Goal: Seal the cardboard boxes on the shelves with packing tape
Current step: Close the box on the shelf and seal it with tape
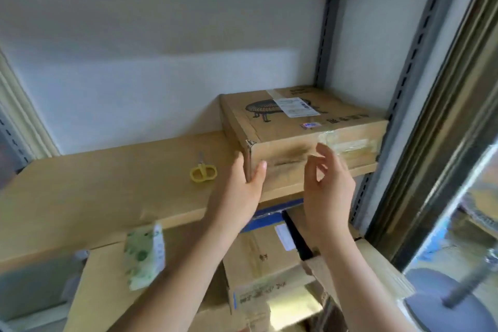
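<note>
My left hand (244,183) gripping the cardboard box (301,129) at its near corner, my right hand (327,180) loosely curled, empty, just before the taped front

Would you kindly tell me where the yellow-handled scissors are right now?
The yellow-handled scissors lie on the wooden shelf, just left of the cardboard box and the left hand.

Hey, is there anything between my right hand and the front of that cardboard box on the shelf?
Nothing visible. The right hand hovers in front of the cardboard box, below the taped patch, with only open air between. The left hand grips the box's front left corner, and the yellow scissors lie off to the left.
</note>
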{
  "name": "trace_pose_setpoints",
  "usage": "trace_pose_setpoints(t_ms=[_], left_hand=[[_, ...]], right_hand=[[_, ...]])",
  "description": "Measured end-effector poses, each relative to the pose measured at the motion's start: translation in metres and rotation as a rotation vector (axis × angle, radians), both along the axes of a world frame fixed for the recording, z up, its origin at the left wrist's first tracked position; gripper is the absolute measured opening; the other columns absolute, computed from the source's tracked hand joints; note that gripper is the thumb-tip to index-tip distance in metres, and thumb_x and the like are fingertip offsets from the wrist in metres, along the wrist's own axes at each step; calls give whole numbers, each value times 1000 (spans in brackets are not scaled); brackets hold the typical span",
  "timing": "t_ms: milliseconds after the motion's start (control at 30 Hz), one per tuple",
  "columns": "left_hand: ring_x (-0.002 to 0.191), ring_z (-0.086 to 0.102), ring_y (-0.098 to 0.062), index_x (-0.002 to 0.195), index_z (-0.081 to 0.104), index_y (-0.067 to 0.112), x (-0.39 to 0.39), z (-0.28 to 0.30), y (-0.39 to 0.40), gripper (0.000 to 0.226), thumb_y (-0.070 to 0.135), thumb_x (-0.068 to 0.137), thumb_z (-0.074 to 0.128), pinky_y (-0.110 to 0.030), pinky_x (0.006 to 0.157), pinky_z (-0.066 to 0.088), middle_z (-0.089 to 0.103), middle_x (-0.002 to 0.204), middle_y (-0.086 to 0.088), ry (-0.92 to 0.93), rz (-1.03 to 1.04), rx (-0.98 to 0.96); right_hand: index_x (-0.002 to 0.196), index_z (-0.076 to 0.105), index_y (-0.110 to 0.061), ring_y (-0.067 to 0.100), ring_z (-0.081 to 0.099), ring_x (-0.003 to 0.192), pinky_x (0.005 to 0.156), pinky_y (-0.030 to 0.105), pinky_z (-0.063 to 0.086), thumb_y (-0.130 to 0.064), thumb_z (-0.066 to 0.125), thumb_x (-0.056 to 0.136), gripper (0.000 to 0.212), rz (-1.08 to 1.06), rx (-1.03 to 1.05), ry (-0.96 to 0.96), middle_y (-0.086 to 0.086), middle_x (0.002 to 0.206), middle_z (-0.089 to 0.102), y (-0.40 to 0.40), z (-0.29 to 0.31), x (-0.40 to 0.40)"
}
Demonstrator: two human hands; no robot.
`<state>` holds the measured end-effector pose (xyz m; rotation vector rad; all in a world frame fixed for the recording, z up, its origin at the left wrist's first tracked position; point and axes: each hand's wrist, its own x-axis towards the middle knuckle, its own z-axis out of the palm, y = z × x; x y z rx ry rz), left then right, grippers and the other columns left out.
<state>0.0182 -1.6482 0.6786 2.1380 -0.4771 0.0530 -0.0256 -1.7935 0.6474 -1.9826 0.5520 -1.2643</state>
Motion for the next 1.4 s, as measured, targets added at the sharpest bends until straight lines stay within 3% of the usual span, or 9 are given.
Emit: trace_pose_setpoints(t_ms=[233, 367, 600, 767, 900, 1033, 1100, 1233, 1400], left_hand=[[128, 55, -22, 155, 21, 4, -11, -27, -61, 80, 51, 95, 45, -21, 91, 46, 40, 154, -14, -213, 253, -7], [74, 62, -18, 115, 54, 7, 14, -38, -61, 60, 57, 85, 42, -16, 54, 40, 71, 102, -9, -206, 262, -105], [61, 61, -11, 93, 46, 22, 27, -48, -45, 40, 61, 84, 43, -34, 51, 50, 66, 78, 3, -248, 287, -161], [52, 54, -10, 92, 50, 15, 30, -50, -47, 44, 58, 85, 44, -16, 42, 30, 67, 75, 0, -294, 301, -96], [57, 52, -11, 110, 56, 4, 28, -47, -52, 61, 58, 85, 42, -10, 47, 41, 71, 86, -7, -294, 284, -105], [100, 63, -26, 136, 42, -2, 20, -45, -59, 77, 57, 88, 53, -12, 70, 47, 61, 126, -17, -207, 227, -167], [118, 56, -31, 145, 28, -3, 16, -44, -69, 109, 73, 74, 61, -33, 88, 54, 50, 137, -19, -204, 281, -195], [104, 55, -31, 138, 33, 2, 15, -38, -85, 118, 82, 58, 66, -45, 77, 56, 49, 126, -18, -257, 505, -266], [87, 54, -20, 127, 42, -3, 16, -39, -88, 100, 65, 64, 78, -16, 55, 36, 57, 116, -16, -234, 506, -300]], right_hand=[[151, 30, -7, 27, 36, 139, 111, 30, 29, -45, 57, 94, 74, -76, 98, 147, 12, 153, 32, -117, -2, -1], [154, 15, -13, 27, 23, 146, 118, 38, 23, -56, 72, 77, 105, -16, 147, 166, 10, 158, 18, -131, -5, 8], [152, -24, -15, 26, -14, 151, 123, 50, -1, -86, 66, 47, 155, 64, 183, 204, 11, 162, -21, -110, -18, 31], [154, -19, -12, 33, -7, 151, 120, 55, 2, -97, 54, 46, 155, -18, 105, 195, 16, 163, -13, -108, -26, 40], [155, -13, -22, 31, 3, 150, 121, 54, 8, -86, 64, 50, 145, -30, 127, 149, 12, 163, -3, -114, -24, 40], [155, -11, -27, 25, 7, 150, 121, 53, 20, -73, 68, 61, 132, 12, 87, 129, 4, 163, 1, -120, -30, 25], [155, -14, -23, 25, -1, 151, 123, 52, 10, -84, 62, 59, 137, 30, 45, 148, 11, 164, -6, -115, -33, 22], [155, -16, -17, 33, -3, 151, 121, 53, 11, -98, 51, 48, 150, -40, 28, 194, 20, 162, -7, -99, -31, 28], [156, -8, -20, 31, 18, 147, 119, 42, 21, -78, 75, 46, 150, -73, 135, 130, 15, 160, 11, -106, -25, 29]])
